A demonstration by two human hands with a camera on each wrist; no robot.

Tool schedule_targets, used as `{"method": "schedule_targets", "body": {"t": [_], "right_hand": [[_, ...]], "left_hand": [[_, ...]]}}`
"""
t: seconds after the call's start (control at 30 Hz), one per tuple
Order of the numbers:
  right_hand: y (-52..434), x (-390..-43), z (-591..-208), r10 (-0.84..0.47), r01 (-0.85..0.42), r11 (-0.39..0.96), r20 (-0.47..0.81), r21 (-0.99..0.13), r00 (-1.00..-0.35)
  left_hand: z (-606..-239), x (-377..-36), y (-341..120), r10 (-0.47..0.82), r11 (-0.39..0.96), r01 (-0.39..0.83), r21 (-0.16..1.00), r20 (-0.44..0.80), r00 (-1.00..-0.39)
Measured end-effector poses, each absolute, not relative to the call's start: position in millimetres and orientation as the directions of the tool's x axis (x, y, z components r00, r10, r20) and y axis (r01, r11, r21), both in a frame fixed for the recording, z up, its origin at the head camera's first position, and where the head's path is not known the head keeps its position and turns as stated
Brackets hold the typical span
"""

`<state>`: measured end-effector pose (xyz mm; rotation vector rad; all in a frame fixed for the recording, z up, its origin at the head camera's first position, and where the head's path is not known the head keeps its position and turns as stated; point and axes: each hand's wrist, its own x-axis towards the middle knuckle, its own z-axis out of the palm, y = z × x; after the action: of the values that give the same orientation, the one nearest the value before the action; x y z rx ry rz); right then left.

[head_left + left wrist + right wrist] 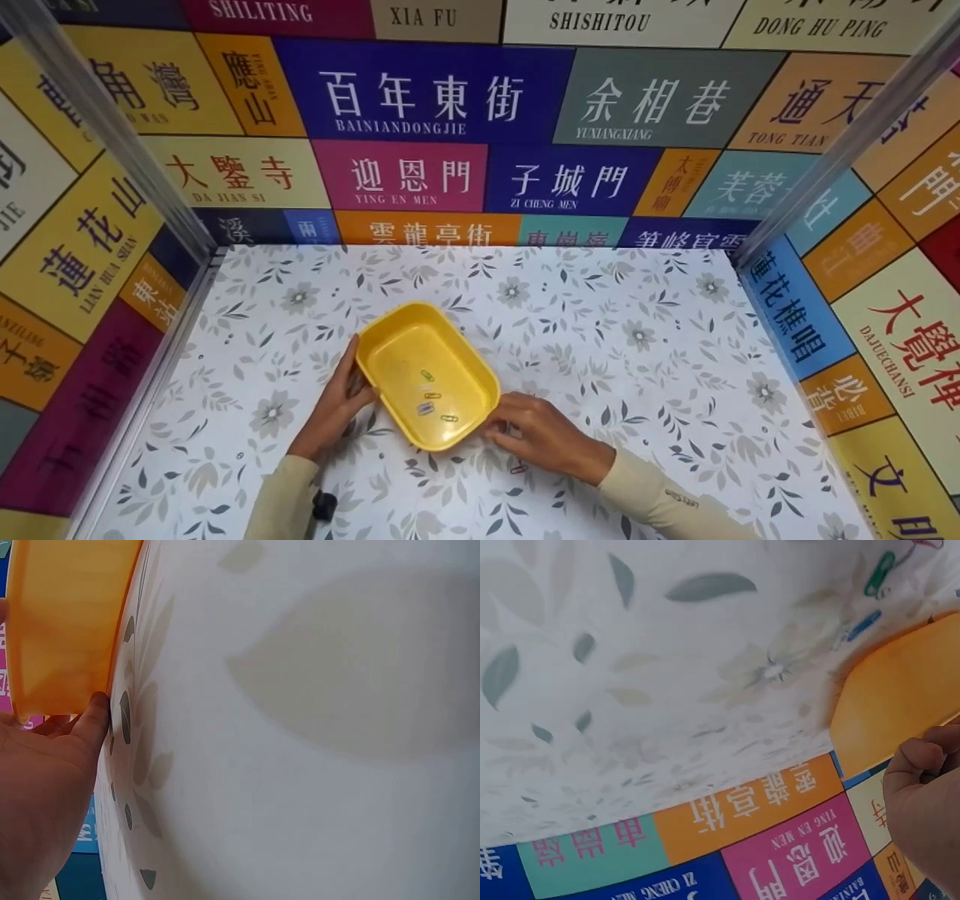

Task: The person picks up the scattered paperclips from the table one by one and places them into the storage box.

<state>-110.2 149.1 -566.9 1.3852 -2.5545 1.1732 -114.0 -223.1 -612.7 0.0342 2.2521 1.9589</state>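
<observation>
A yellow plastic tray [390, 337] with rounded corners sits at an angle between both hands, low over the patterned tabletop. Several small paper clips [432, 396] lie inside it. My left hand [337, 409] grips its left side; the left wrist view shows the thumb [94, 716] against the tray's outer wall low near the table. At the lower right corner, my right hand [551, 435] holds the rim with curled fingers, partly cut off in the right wrist view. A reddish paper clip [518, 469] lies on the table below the right hand.
Green [881, 574] and blue [864, 625] paper clips lie on the table beside the tray in the right wrist view. Sign-covered panels [420, 90] enclose the floral tabletop [637, 300] at the back and both sides. A small black object [324, 506] is by the left sleeve.
</observation>
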Motion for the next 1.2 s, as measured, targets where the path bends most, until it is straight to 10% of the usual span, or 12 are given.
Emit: {"method": "schedule_targets", "body": {"t": [0.37, 1.2], "right_hand": [[174, -112, -594, -0.699, -0.724, 0.079, 0.48, -0.685, -0.53], [218, -121, -630, -0.733, -0.706, 0.119, 0.418, -0.699, -0.537]], "left_hand": [[-613, -116, -225, 0.133, 0.097, -0.041, 0.994, -0.054, -0.99], [-614, -114, -224, 0.127, 0.08, -0.057, 0.995, -0.067, -0.99]]}}
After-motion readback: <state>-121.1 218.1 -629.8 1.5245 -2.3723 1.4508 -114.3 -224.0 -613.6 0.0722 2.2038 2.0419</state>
